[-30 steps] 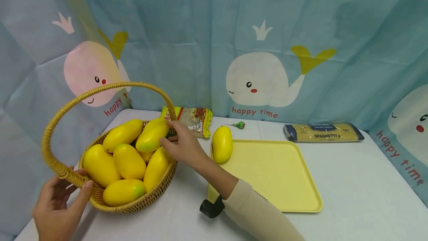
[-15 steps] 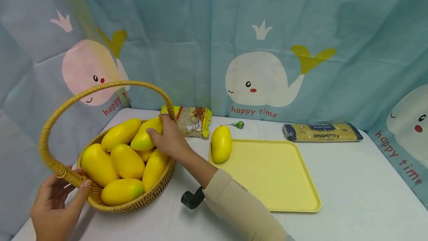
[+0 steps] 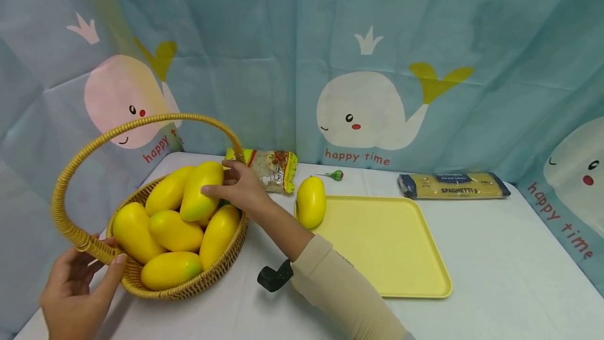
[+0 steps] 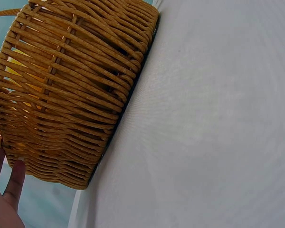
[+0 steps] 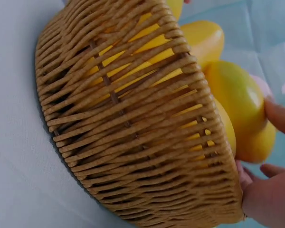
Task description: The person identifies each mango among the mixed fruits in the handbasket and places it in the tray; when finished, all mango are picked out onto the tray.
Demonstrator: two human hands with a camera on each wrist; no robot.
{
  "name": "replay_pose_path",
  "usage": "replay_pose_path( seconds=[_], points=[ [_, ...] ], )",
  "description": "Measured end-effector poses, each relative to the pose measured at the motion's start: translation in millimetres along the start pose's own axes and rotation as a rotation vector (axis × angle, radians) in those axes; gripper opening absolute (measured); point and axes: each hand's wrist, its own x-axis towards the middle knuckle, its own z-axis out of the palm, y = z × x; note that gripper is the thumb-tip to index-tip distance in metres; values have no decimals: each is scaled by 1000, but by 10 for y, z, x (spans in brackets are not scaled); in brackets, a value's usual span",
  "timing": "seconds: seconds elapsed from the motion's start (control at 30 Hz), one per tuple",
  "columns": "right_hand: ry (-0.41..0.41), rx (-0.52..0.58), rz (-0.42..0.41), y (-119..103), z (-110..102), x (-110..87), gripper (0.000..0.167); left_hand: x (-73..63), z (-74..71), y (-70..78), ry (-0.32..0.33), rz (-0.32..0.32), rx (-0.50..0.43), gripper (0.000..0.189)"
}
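Note:
A wicker basket [image 3: 200, 286] full of yellow mangoes stands at the left of the table in the head view, its tall handle arching over them. At its left side my left hand [image 3: 77, 293] grips the rim by the handle's foot, thumb in front and fingers behind. My right hand [image 3: 247, 190] holds a mango [image 3: 200, 195] with a greenish end, on top of the pile near the right rim. In the right wrist view the thumb presses this mango [image 5: 244, 111] from above; the far fingers are partly hidden. The left wrist view shows mostly woven wall [image 4: 76, 85].
A pale yellow tray [image 3: 377, 248] lies right of the basket, with a single mango [image 3: 311, 202] at its back left corner. Behind are a food packet [image 3: 276, 169], a lollipop [image 3: 336, 175] and a spaghetti pack [image 3: 455, 186]. A whale-print curtain [image 3: 264, 93] hangs behind.
The mango in my right hand has turned more upright and shifted left on the pile. The middle mango beneath has rolled round. My left hand stays on the basket.

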Motion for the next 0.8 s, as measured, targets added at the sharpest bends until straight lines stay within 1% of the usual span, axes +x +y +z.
replay_pose_path(
  seconds=[0.07, 0.13, 0.2, 0.3, 0.37, 0.43, 0.6, 0.7, 0.8],
  points=[
    [-19, 78, 1, 4, -19, -6, 62, -2, 1, 5, 2, 1, -1, 61],
    [-40, 114, -7, 12, -33, -6, 61, 1, -3, 7, 3, 7, -2, 61],
    [-56, 109, -27, 23, -38, -7, 60, 4, -7, 0, 4, 14, -3, 61],
    [-74, 54, -56, 45, -40, -13, 60, 4, -7, -15, 7, 12, -7, 61],
    [-90, 41, -72, 58, -41, -19, 60, -1, -6, -26, 11, 4, -9, 61],
    [-111, 54, -84, 67, -48, -30, 61, -4, -3, -29, 14, -7, -8, 61],
    [-160, 142, -89, 82, -72, -53, 61, -3, -3, -6, 21, -13, -4, 60],
    [-155, 160, -96, 90, -77, -76, 61, 2, -3, 9, 21, -13, -10, 60],
    [-125, 124, -123, 109, -72, -106, 62, 0, -2, 21, 24, -18, -4, 60]
  ],
)
